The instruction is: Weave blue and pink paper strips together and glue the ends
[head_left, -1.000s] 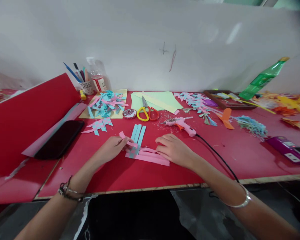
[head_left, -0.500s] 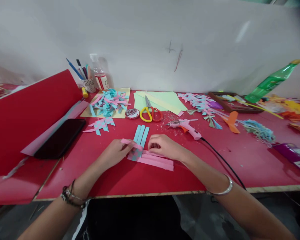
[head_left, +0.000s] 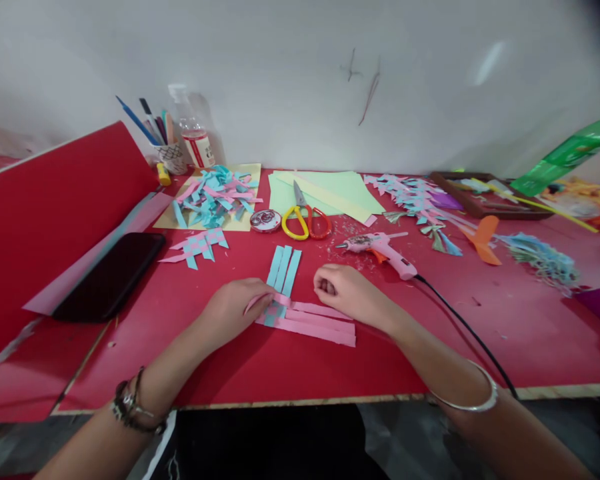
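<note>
My left hand is closed in a pinch on a pink paper strip, which folds over the checkered woven part of a paper piece. Blue strips stick out from the far side of the weave. Pink strips extend from it to the right. My right hand is curled closed just right of the blue strips, over the far end of the upper pink strip, and nothing shows in its fingers. Beyond the hands lie scissors with yellow and red handles and a pink glue gun.
A pile of pink and blue strips lies at the back left, near a small woven piece. At the left is a black phone. The glue gun's cord runs to the table's front edge. A tray sits at the back right.
My right hand has moved right, away from the weave. My left hand has pressed the raised pink strip down across the blue strips. The view has shifted slightly.
</note>
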`<state>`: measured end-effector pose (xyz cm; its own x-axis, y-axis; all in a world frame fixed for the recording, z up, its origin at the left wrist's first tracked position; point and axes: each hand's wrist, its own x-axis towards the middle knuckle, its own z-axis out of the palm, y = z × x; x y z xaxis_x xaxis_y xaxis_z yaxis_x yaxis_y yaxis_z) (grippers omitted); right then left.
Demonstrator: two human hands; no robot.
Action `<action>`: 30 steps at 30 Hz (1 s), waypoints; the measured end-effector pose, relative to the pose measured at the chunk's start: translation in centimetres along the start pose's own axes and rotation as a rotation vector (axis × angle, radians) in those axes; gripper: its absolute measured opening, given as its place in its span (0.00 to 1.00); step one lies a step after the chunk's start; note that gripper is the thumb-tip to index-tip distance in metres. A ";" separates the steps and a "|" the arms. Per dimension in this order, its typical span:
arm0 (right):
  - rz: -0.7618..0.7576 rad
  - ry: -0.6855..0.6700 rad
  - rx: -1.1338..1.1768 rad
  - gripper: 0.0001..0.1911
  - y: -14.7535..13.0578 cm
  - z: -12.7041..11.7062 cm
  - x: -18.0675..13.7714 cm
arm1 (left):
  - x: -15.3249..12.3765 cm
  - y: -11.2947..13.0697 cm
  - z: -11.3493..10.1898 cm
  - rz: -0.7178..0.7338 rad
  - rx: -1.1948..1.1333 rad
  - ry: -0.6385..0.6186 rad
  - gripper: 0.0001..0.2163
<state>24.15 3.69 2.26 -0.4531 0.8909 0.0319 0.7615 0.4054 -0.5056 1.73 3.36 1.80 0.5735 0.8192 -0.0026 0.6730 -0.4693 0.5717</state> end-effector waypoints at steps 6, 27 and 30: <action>-0.075 0.174 0.061 0.11 1.0 -0.3 -0.1 | -0.4 0.2 -0.3 -0.008 -0.052 0.030 0.15; -0.092 0.546 -0.025 0.08 1.5 -3.3 -2.9 | -2.6 3.1 1.9 -0.179 0.022 0.230 0.13; -0.034 0.585 -0.007 0.07 2.1 -3.8 -4.0 | -2.8 3.2 1.9 -0.160 -0.050 0.277 0.14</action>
<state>29.34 1.81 4.36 -0.1477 0.8416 0.5194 0.7548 0.4353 -0.4907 3.17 -1.06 2.05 0.3091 0.9429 0.1237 0.7162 -0.3164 0.6221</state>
